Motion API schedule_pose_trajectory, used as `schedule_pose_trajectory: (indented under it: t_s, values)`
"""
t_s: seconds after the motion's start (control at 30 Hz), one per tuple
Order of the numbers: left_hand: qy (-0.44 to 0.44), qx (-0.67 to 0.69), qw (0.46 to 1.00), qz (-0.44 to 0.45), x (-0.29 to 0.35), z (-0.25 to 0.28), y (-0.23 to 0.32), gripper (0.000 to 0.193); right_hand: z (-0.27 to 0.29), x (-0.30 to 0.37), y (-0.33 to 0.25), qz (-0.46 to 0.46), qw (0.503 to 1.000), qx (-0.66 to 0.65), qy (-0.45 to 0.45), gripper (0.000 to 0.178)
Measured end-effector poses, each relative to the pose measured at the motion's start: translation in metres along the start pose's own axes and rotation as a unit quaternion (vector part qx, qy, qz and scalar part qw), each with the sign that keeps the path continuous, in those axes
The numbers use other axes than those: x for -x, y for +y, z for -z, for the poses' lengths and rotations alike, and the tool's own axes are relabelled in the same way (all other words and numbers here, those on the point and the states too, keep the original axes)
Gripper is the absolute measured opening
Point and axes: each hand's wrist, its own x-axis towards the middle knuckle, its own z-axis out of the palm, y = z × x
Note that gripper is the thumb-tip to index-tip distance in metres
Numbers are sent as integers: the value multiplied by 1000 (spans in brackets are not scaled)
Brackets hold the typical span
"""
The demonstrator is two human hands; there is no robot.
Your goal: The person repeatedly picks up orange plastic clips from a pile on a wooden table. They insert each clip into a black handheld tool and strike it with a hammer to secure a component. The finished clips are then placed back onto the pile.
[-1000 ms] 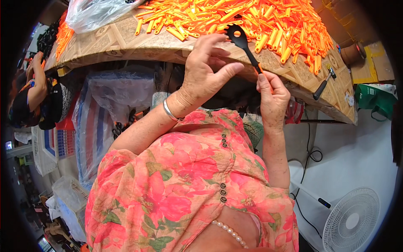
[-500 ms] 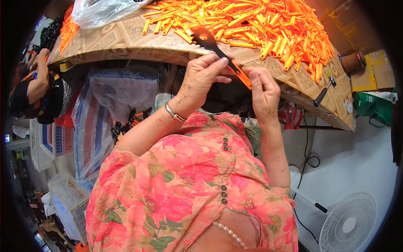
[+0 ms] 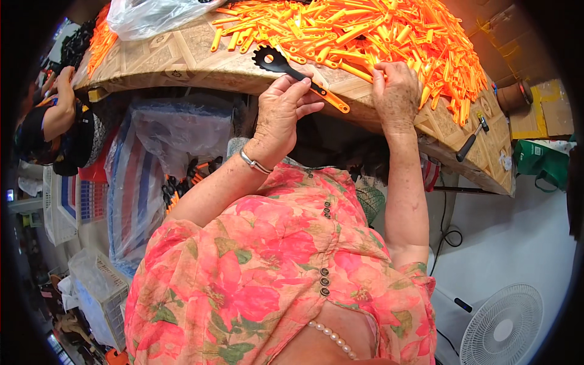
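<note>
My left hand (image 3: 281, 115) pinches a pasta server (image 3: 275, 61) by the neck. Its black head is toothed and has a round hole. An orange handle piece (image 3: 331, 100) sits along the server's shaft, its end pointing right and toward me. At the front of a heap of orange handle pieces (image 3: 420, 48), my right hand (image 3: 396, 94) has its thumb and fingertips closed at the end of one orange handle piece (image 3: 355, 72). My right fingers partly cover that end.
The patterned table (image 3: 182, 58) bends across the top. A hammer (image 3: 472, 137) lies at its right end, near a brown spool (image 3: 514, 92). Clear plastic (image 3: 155, 18) covers the far left. A white fan (image 3: 504, 328) stands lower right. Another person's arm (image 3: 59, 109) shows at left.
My right hand has left the end of the server's handle and moved up and right to the orange heap. My left hand still holds the server, now slightly left and more level.
</note>
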Motion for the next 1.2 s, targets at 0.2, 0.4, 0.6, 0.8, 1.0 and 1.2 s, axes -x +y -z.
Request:
schedule_pose_trajectory:
  t_s: [0.2,0.4,0.6,0.8,1.0,1.2]
  values:
    - [-7,6,1000,9,2,0,-7,23,3,-3,-2,15,999,-37,26,19]
    - [-17,3,1000,11,4,-2,-8,22,-18,-15,-18,57,998,-16,14,25]
    - [-1,1,1000,11,3,11,-7,21,-10,-12,-3,10,1000,-15,2,17]
    - [-14,4,1000,25,6,7,-10,21,7,-23,28,-98,994,-31,22,26]
    - [-17,0,1000,26,5,4,-11,19,15,-21,12,-27,994,57,84,28]
    - [-18,-4,999,26,5,5,-8,18,5,-4,4,-44,998,33,-28,18]
